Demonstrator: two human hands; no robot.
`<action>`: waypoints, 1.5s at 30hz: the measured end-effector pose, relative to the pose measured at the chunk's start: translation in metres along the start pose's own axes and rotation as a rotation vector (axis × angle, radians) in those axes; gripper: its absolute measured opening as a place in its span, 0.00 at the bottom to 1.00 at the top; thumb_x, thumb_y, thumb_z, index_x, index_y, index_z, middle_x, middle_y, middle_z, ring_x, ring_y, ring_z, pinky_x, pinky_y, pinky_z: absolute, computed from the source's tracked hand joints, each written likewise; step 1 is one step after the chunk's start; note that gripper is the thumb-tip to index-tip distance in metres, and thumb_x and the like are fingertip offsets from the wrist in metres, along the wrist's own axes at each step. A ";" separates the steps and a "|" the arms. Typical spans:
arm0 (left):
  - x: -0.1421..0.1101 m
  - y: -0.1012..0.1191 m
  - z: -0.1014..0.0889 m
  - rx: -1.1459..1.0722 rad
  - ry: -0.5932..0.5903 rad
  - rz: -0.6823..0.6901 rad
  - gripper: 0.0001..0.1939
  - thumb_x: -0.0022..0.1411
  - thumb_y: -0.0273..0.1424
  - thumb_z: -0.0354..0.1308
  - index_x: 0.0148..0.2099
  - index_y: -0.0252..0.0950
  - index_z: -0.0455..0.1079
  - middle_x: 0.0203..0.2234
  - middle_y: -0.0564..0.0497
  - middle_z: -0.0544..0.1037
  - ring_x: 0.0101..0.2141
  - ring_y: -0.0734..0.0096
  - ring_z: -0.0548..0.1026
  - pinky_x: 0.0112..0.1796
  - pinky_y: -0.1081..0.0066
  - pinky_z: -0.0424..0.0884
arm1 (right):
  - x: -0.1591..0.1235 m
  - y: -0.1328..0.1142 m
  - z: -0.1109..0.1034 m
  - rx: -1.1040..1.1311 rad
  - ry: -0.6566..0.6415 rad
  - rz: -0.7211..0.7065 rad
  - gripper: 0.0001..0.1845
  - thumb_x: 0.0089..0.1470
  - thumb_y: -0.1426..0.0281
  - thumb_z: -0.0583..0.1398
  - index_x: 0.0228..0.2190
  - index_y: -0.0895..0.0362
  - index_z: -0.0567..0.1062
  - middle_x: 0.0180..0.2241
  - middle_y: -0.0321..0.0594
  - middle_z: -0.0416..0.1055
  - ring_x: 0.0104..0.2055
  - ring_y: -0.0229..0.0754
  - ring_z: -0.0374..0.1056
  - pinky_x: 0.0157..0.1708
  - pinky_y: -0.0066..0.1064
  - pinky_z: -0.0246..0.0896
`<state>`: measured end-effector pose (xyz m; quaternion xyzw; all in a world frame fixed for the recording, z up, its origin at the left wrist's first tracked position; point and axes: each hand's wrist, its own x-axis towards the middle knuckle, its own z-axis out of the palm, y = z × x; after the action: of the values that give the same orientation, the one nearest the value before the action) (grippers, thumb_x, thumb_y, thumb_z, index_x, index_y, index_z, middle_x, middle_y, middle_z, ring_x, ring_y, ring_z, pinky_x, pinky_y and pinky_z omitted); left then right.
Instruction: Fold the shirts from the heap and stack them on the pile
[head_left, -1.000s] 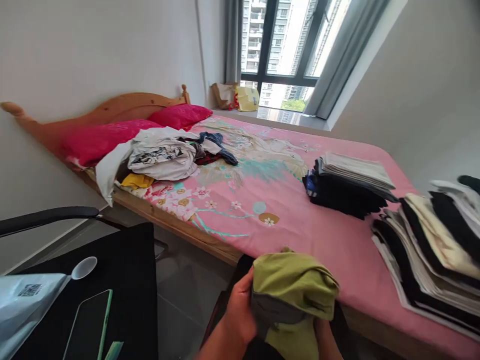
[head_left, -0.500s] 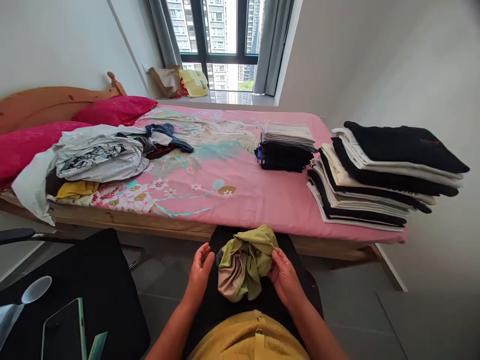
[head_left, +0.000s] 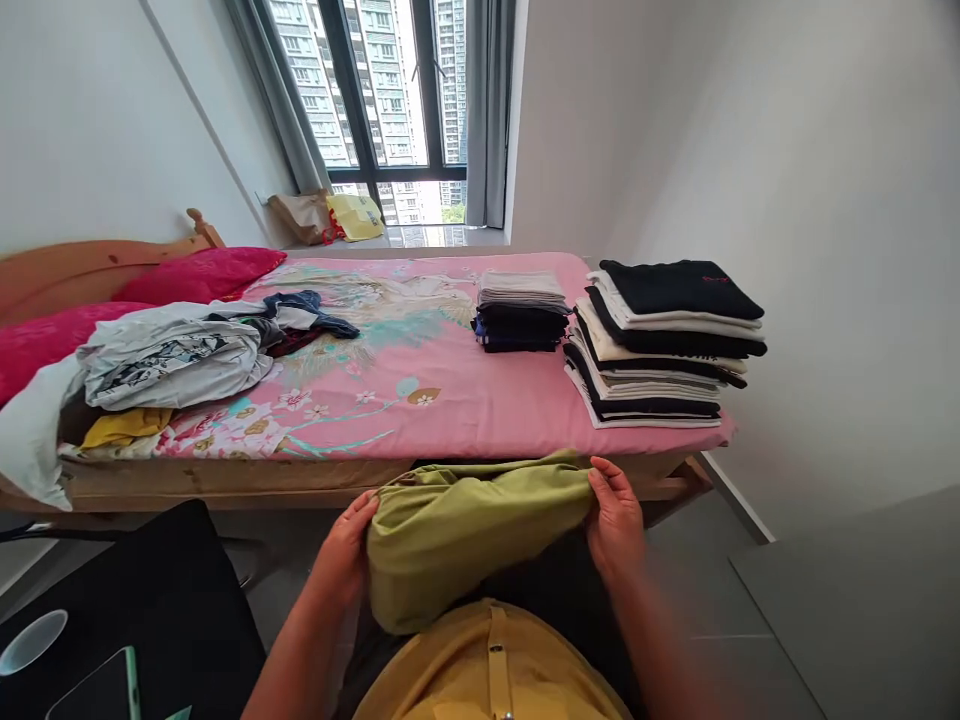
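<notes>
An olive-green garment (head_left: 472, 525) is stretched sideways above my lap, its exact kind not clear from the folds. My left hand (head_left: 345, 548) grips its left end, thumb and fingers pinched on the edge. At the right end, my right hand (head_left: 616, 522) pinches the top corner between thumb and fingers. Just beyond the cloth is the near edge of the bed (head_left: 465, 415) with its pink flowered sheet. Parts of the fingers are hidden behind the fabric.
A tall stack of folded clothes (head_left: 660, 345) stands at the bed's right end, beside a smaller folded stack (head_left: 521, 312). Loose crumpled clothes (head_left: 176, 355) lie on the left near red pillows (head_left: 206, 272). A black chair (head_left: 142, 590) at lower left holds a phone (head_left: 97, 690).
The bunched olive garment is now spread out wide between both hands. My left hand, apart from it half a second ago, has taken hold. The view has turned right.
</notes>
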<state>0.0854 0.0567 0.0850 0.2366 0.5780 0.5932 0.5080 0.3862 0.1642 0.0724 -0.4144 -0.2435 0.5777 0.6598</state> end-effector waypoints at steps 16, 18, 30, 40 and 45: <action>0.032 0.083 -0.006 0.119 0.199 0.430 0.21 0.44 0.43 0.65 0.37 0.34 0.72 0.25 0.55 0.75 0.27 0.74 0.70 0.29 0.76 0.67 | 0.018 -0.072 0.032 -0.356 -0.139 -0.441 0.15 0.47 0.60 0.63 0.34 0.57 0.75 0.30 0.36 0.70 0.32 0.38 0.64 0.34 0.30 0.59; 0.026 0.114 0.006 -0.080 0.241 0.668 0.15 0.47 0.39 0.65 0.36 0.37 0.71 0.27 0.56 0.74 0.30 0.76 0.71 0.34 0.76 0.68 | 0.008 -0.098 0.050 -0.322 -0.087 -0.678 0.13 0.50 0.62 0.61 0.36 0.56 0.75 0.34 0.37 0.71 0.36 0.38 0.65 0.38 0.32 0.59; 0.023 -0.062 -0.116 0.593 0.287 0.030 0.26 0.29 0.49 0.66 0.29 0.36 0.74 0.25 0.48 0.78 0.31 0.57 0.74 0.32 0.64 0.70 | -0.010 0.026 -0.127 -1.129 -0.445 -0.097 0.15 0.43 0.57 0.59 0.27 0.53 0.79 0.31 0.42 0.77 0.34 0.50 0.72 0.36 0.40 0.65; 0.013 -0.049 -0.019 0.606 0.098 0.244 0.20 0.48 0.46 0.61 0.37 0.36 0.74 0.32 0.47 0.78 0.34 0.63 0.74 0.37 0.67 0.69 | -0.009 0.035 -0.056 -1.032 -0.504 -0.365 0.10 0.53 0.65 0.56 0.34 0.53 0.77 0.35 0.40 0.75 0.39 0.46 0.70 0.42 0.37 0.63; 0.029 -0.072 0.067 0.974 -0.340 0.464 0.14 0.54 0.36 0.58 0.43 0.40 0.72 0.42 0.47 0.75 0.45 0.62 0.70 0.47 0.63 0.64 | -0.030 0.050 -0.008 -1.023 -0.706 -0.378 0.11 0.56 0.68 0.54 0.35 0.53 0.76 0.35 0.39 0.75 0.39 0.43 0.70 0.40 0.33 0.63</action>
<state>0.1563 0.0991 0.0242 0.6569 0.6278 0.3073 0.2826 0.3585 0.1321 0.0317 -0.4114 -0.7588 0.3643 0.3497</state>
